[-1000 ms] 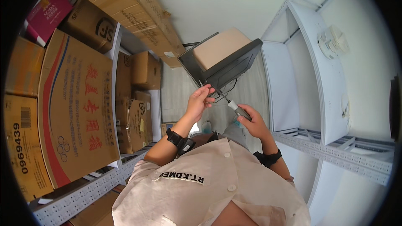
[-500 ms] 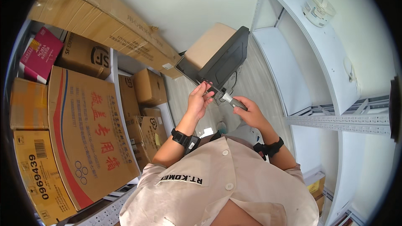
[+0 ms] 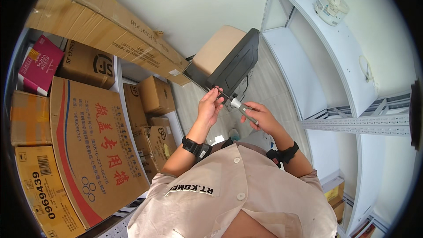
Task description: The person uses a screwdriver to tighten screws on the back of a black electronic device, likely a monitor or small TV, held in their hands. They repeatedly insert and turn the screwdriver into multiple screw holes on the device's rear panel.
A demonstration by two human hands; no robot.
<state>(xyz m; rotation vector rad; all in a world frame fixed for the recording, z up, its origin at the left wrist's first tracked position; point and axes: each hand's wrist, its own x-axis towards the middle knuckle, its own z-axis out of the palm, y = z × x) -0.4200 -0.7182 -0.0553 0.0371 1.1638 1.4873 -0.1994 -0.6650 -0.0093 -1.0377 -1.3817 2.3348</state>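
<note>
Stacked cardboard boxes (image 3: 92, 141) fill the metal shelving on the left, with a red box (image 3: 42, 64) high at the far left and a long flat carton (image 3: 105, 28) lying across the top. Just right of them, smaller cartons (image 3: 154, 94) sit on the floor near the aisle. At centre, the person's left hand (image 3: 210, 105) reaches up to the near lower corner of a black monitor (image 3: 235, 64), its fingers (image 3: 219, 98) pinched together at the panel's edge, a black watch (image 3: 196, 146) on that wrist. The monitor tilts in the middle of the scene, its back resting against a tan box (image 3: 218, 48) behind it. Just right, the right hand (image 3: 262, 117) has its fingers wrapped around the grey handle of a screwdriver (image 3: 243, 109), whose tip points at the same corner of the monitor. A black band (image 3: 284, 154) circles the right wrist. Bare white shelves (image 3: 304, 75) line the right side, a round white device (image 3: 330, 2) sitting on the top one.
</note>
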